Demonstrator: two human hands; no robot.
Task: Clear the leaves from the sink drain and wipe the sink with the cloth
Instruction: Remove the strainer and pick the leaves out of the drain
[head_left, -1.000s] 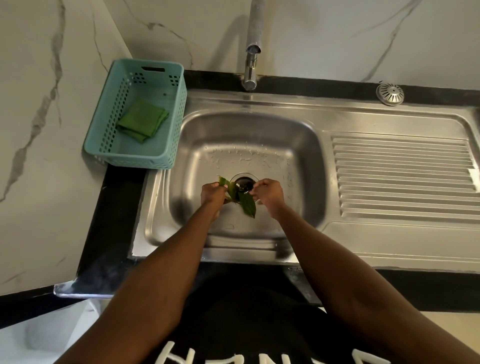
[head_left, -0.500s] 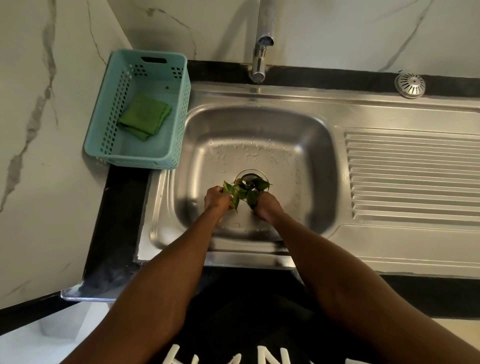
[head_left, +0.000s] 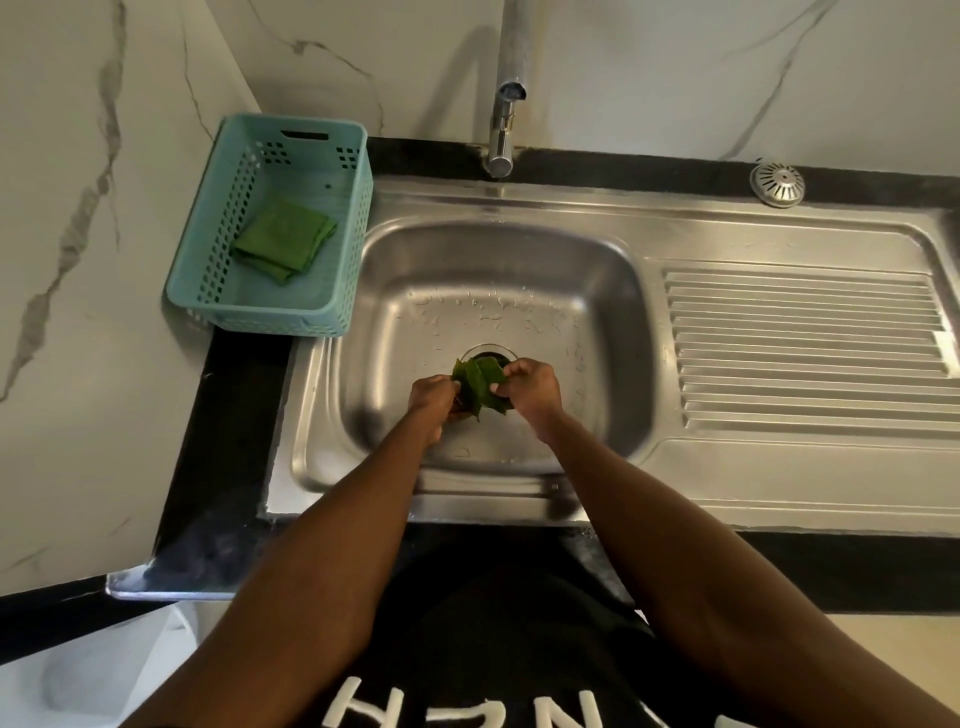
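Since half a second ago, both hands have drawn the leaves (head_left: 480, 387) together into one bunch just near of the drain (head_left: 488, 356), and a little more of the drain's metal ring now shows beyond them. Left hand (head_left: 432, 397) and right hand (head_left: 532, 389) sit low in the basin of the sink (head_left: 613, 332), close together, each with its fingers pinched shut on the green bunch from its own side. The leaves overlap one another, dark green, with their tips pointing far toward the drain opening and their lower ends hanging down between the two hands. Whether the bunch is lifted clear of the basin floor or resting on it cannot be told from this angle.

Water drops speckle the basin floor on the far side of the drain. The tap (head_left: 506, 130) stands at the far edge of the sink, its spout over the basin's far rim. Right of the basin lies the ribbed draining board (head_left: 805, 348), and a round metal strainer cap (head_left: 777, 183) rests on the dark counter at the far right.

Left of the sink, a pale teal plastic basket (head_left: 208, 260) stands on the counter against the marble wall. The folded green cloth (head_left: 284, 240) lies inside it, on the basket floor, well apart from both hands.
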